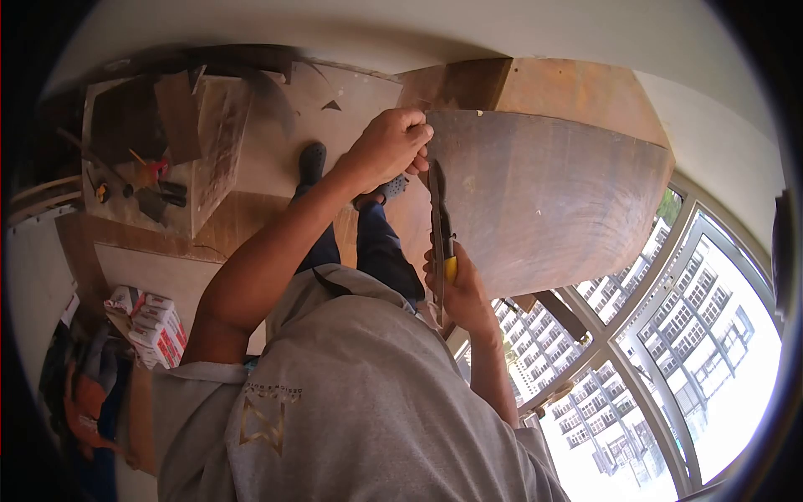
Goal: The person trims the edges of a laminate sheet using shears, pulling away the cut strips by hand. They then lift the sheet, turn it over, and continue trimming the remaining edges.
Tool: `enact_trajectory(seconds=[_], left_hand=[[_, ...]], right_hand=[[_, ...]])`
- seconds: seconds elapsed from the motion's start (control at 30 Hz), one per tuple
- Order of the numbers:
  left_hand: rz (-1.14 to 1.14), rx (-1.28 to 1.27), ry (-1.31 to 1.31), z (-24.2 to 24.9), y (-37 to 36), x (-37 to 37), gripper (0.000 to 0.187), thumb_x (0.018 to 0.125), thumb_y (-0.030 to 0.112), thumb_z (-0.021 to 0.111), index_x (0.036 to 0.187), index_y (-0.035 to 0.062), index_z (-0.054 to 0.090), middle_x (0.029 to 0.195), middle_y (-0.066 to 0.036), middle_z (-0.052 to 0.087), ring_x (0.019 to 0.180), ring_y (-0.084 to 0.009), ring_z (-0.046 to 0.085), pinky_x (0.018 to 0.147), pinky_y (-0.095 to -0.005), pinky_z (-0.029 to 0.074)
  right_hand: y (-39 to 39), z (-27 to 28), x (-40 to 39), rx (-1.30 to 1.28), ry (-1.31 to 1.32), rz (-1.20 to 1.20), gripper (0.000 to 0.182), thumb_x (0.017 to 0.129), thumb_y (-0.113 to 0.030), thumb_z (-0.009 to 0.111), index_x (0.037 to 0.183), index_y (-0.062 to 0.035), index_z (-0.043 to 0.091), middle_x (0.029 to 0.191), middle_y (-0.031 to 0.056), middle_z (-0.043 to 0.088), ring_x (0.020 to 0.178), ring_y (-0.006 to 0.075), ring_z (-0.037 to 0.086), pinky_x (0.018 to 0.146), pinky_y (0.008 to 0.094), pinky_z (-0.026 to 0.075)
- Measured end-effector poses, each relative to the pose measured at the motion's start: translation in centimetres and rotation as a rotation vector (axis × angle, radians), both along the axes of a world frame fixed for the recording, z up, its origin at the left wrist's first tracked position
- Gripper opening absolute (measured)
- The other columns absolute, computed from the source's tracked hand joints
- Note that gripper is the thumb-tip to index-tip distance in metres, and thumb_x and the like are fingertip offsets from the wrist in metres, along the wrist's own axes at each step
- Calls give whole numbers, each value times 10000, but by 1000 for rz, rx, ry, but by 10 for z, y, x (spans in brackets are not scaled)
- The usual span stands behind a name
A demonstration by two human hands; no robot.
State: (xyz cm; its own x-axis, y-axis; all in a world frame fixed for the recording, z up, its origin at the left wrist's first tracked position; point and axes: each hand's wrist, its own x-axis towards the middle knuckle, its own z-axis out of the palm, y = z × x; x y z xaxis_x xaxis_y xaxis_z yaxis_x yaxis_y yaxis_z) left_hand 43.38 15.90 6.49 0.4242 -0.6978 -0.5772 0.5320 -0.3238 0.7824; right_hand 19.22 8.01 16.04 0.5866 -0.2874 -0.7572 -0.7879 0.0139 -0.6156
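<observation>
A large curved brown board (pixel 544 201) stretches to the right in front of me. My left hand (pixel 393 146) is closed in a pinch at its upper left corner; what lies between the fingertips is hidden. Lower down, beside the board's left edge, my right hand (pixel 464 293) is wrapped round a dark tool (pixel 443 213) with a yellow part on its handle. The tool points up toward my left hand. A thin brown strip (pixel 439 289) runs alongside the tool and past my right fingers.
At the left is a worn box-like stand (pixel 222 159) with hand tools and a board piece on top. White-and-red packages (pixel 155 326) and an orange-and-dark bundle (pixel 88 402) lie at the lower left. Windows (pixel 619 335) are at the right. My feet are on the floor.
</observation>
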Motion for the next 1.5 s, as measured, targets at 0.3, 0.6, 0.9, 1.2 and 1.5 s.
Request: enact_trajectory(seconds=[0.3,0.6,0.9,1.2,1.5], left_hand=[[-5,25,23,1,0,2,277,1020,222,532,869,-3,590,787,-81,657,676,-160,692,602,-301,573],[24,7,90,1,-2,2,272,1019,211,533,857,3,601,768,-62,640,662,-147,676,597,-284,567],[-22,12,3,1,-1,5,260,995,206,546,876,-17,607,785,-79,654,678,-149,678,602,-291,561],[71,17,-13,3,-8,21,131,902,104,663,831,20,593,785,-46,650,662,-112,661,604,-259,568],[58,18,145,-3,-7,25,97,893,88,665,865,21,601,779,-65,656,676,-130,671,598,-279,574]], right_hand=[[-3,10,12,67,88,3,383,913,-99,671,1262,-9,539,943,94,634,884,171,598,782,333,503],[6,-4,4,-64,44,57,413,910,-87,663,1283,0,511,975,127,639,908,208,624,814,354,508],[3,-4,12,-55,-76,63,409,897,-99,666,1257,10,505,945,196,635,867,293,624,796,389,498],[2,-6,18,-100,6,50,410,894,-81,667,1261,2,506,940,227,635,838,350,620,772,417,500],[2,19,56,-74,136,-10,415,897,-85,661,1272,7,510,965,256,634,873,388,629,788,430,497]])
